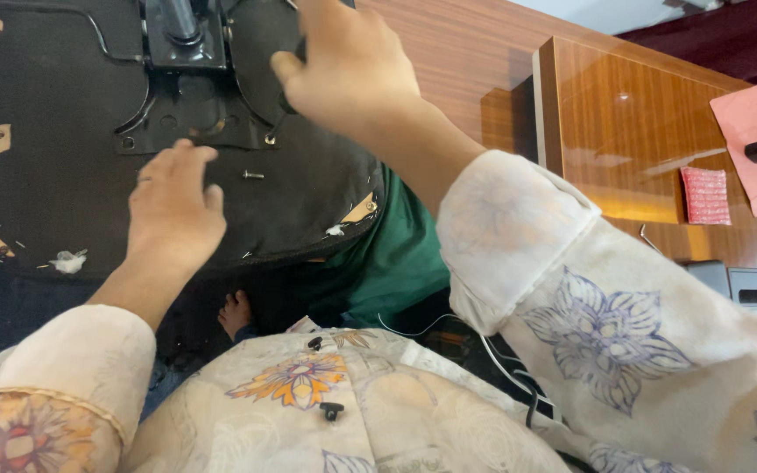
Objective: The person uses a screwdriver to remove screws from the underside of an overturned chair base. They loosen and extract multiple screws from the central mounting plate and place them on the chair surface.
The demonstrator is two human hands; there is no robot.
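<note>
Our left hand (173,206) lies flat, palm down, with the fingers loosely spread on the black fabric-covered underside of an upturned chair seat (54,175), holding nothing; it seems to press there to keep the seat from shifting. Our right hand (343,66) is closed around something dark near the seat's far edge, beside the black metal mounting plate (190,114), but the fingers hide what it grips, so we cannot tell what the thing is. That plate sits at the middle of the seat, with a dark post (181,22) rising from it toward the top of the view.

One small silver screw (253,175) lies loose on the fabric, just beside our left fingertips and below the plate, likely set there to stay within reach. Pale staples and scraps of tan wood show through torn spots along the seat's rim.

Both our sleeves are of cream cloth printed with large flowers, and a green cloth (387,263) hangs under the seat near our lap, where a bare foot (235,313) shows in the shadow.

To the right stands a polished reddish-brown wooden desk (624,131), glossy enough to reflect light. On it rest a small red ribbed pad (705,195) and a pink sheet of paper (751,131), well apart from our hands.
</note>
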